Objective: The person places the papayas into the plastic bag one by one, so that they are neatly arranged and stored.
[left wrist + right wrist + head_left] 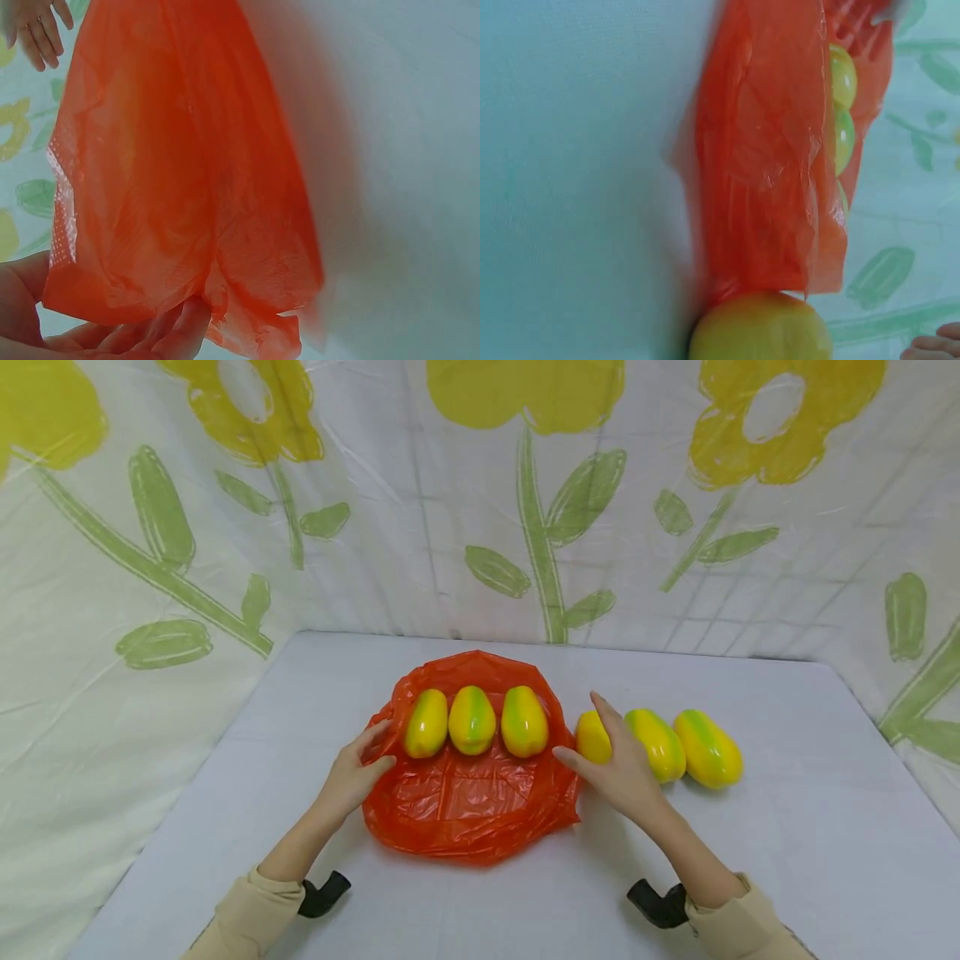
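Observation:
A red plastic bag (450,802) lies open on the table, with three glossy yellow-green papayas (472,720) in a row inside it. At the bag's left rim is my left hand (354,775), its thumb over the edge and its relaxed fingers touching the outside; the left wrist view shows the fingers (176,330) against the plastic. My right hand (626,777) is held with thumb and fingers spread beside the bag's right rim, gripping nothing. It partly covers a papaya (592,739); two more papayas (708,749) lie farther right.
The white table (480,910) reaches back to a hanging cloth (375,527) printed with yellow flowers and green leaves. Black wrist-worn pieces (324,895) sit at both cuffs. In the right wrist view, one papaya (761,330) lies against the bag's side.

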{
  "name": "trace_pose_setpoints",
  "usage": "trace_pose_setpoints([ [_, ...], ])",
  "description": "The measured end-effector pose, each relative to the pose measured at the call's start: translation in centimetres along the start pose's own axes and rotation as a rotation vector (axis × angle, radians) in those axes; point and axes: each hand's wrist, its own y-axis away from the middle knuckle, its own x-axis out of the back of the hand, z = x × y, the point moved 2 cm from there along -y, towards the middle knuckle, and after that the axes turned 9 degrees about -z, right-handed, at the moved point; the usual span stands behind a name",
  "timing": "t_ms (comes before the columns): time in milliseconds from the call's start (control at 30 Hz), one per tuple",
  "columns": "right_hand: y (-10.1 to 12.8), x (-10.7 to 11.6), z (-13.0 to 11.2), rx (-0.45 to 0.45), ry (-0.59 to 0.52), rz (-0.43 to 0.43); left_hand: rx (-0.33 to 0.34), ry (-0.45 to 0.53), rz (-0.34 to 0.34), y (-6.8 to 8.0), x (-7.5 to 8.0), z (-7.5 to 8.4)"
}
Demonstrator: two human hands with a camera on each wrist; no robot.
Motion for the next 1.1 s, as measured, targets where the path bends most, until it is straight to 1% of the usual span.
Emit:
trace_pose_setpoints([
  [167,0.7,0.9,0.3,-0.014,-0.004,0.023,-0.006,-0.005,0.004,0.1,0.0,0.0],
  [400,1.5,2.2,1.2,0.008,0.050,0.056,-0.010,0.001,0.008,0.2,0.0,0.0],
  [633,2.0,3.3,2.6,-0.041,0.027,0.063,-0.006,-0.004,0.011,0.2,0.0,0.1],
  [767,2.5,3.9,3.5,-0.050,0.020,0.082,-0.003,-0.003,0.012,0.2,-0.1,-0.1],
  [933,3.1,4.6,4.6,-0.056,0.052,0.117,0.006,0.003,0.011,0.3,-0.1,-0.1],
  [1100,3.5,5.3,5.8,-0.081,0.080,0.140,-0.007,0.007,0.013,0.3,-0.1,-0.1],
])
